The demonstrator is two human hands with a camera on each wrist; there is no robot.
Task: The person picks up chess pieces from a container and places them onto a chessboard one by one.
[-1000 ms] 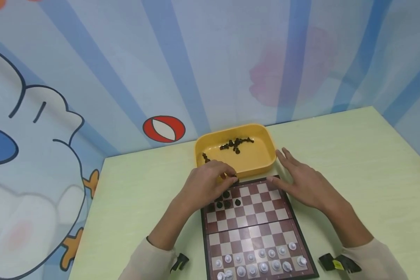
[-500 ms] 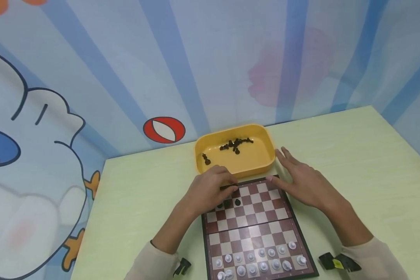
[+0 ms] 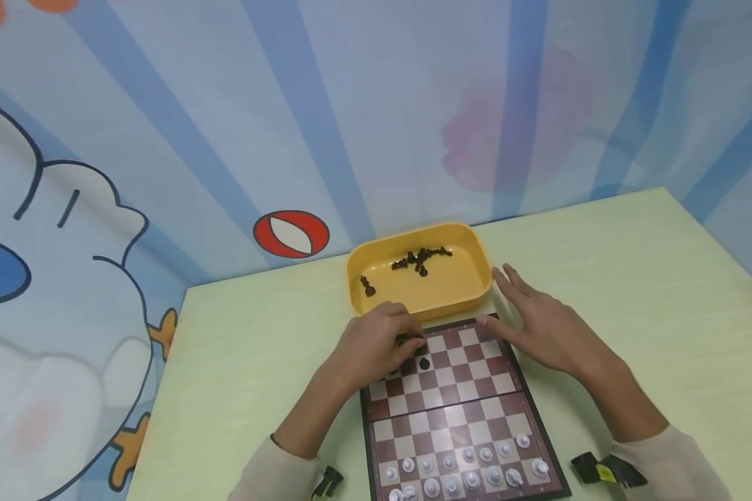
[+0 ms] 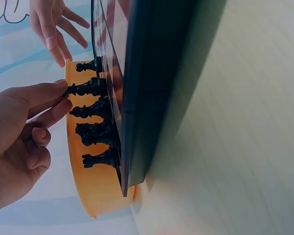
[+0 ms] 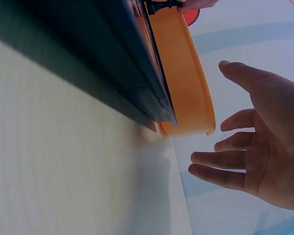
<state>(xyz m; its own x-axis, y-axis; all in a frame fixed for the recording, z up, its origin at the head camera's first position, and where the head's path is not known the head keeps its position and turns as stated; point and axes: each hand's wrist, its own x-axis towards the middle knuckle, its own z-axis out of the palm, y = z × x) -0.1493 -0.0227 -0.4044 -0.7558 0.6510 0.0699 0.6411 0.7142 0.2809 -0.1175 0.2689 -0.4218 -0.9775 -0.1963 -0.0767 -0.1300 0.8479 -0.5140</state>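
Note:
My left hand (image 3: 376,346) is over the far left part of the chessboard (image 3: 441,381). In the left wrist view its thumb and finger pinch the top of a black chess piece (image 4: 90,87), which stands upright on the board. Beside it in that view are a black rook (image 4: 100,158), a knight (image 4: 94,133), another piece (image 4: 90,109) and a pawn (image 4: 89,64). My right hand (image 3: 542,330), fingers spread, is by the board's far right corner and the yellow tray (image 3: 457,306), holding nothing. In the head view my left hand covers most of the black pieces.
Several black pieces (image 3: 421,257) lie in the tray behind the board, with a few more at its left end (image 3: 367,287). Rows of white pieces (image 3: 472,479) stand on the near side of the board. A patterned wall (image 3: 401,125) rises behind the table (image 3: 244,369).
My left hand has come slightly nearer from the board's far edge, bringing the pinched black piece down onto the back row. The right hand has stayed in place.

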